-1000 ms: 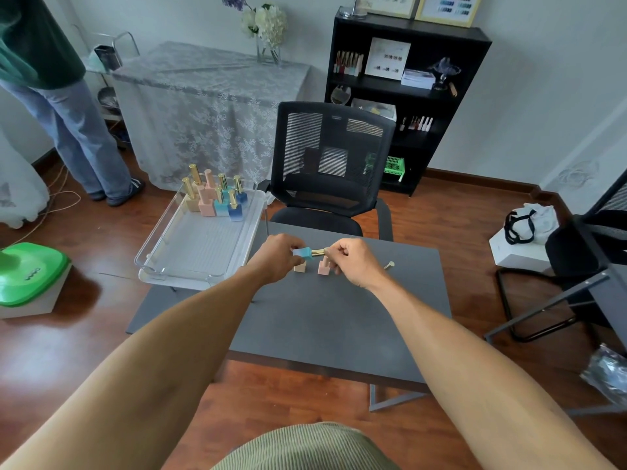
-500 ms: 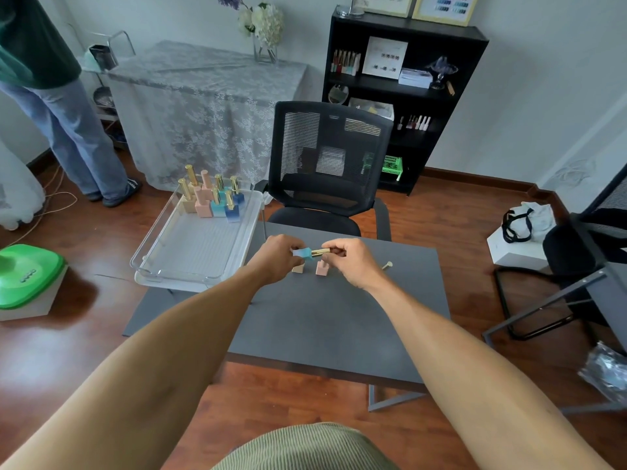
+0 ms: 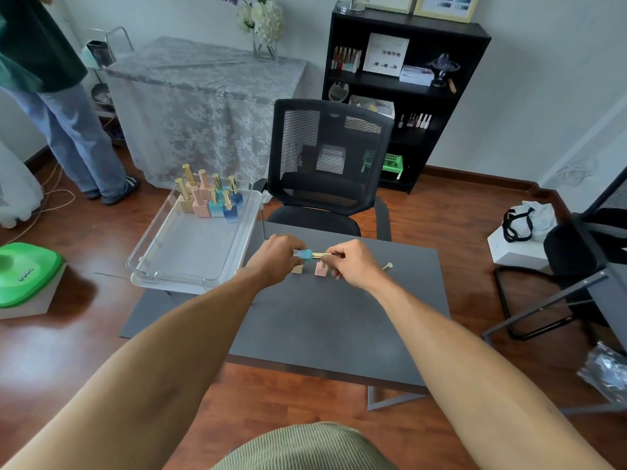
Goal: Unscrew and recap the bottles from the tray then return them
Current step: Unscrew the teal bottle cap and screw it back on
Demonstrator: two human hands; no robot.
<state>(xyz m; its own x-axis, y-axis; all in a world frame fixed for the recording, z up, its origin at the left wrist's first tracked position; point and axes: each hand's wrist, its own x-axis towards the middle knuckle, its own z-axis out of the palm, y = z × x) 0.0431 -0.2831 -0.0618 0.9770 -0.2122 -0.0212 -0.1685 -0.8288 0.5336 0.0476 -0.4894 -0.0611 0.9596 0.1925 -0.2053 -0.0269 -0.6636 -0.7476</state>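
Note:
My left hand [image 3: 276, 257] grips a small light-blue bottle [image 3: 303, 255] held sideways above the dark table. My right hand [image 3: 353, 262] pinches its gold cap [image 3: 321, 255], which sits against the bottle's neck. Below the hands, a beige bottle [image 3: 297, 269] and a pink bottle [image 3: 321, 269] stand uncapped on the table. A loose gold cap [image 3: 386, 266] lies to the right of my right hand. The clear tray [image 3: 163, 266] at the left holds several capped bottles [image 3: 210, 198] at its far end.
The dark grey table [image 3: 322, 327] is small, with the tray overhanging its left edge. A black mesh chair [image 3: 325, 164] faces me across it. A person in jeans [image 3: 68, 130] stands at the far left. A green box [image 3: 23, 276] sits on the floor.
Both hands stay on the blue bottle and its cap with only slight shifts. The view has tilted a little.

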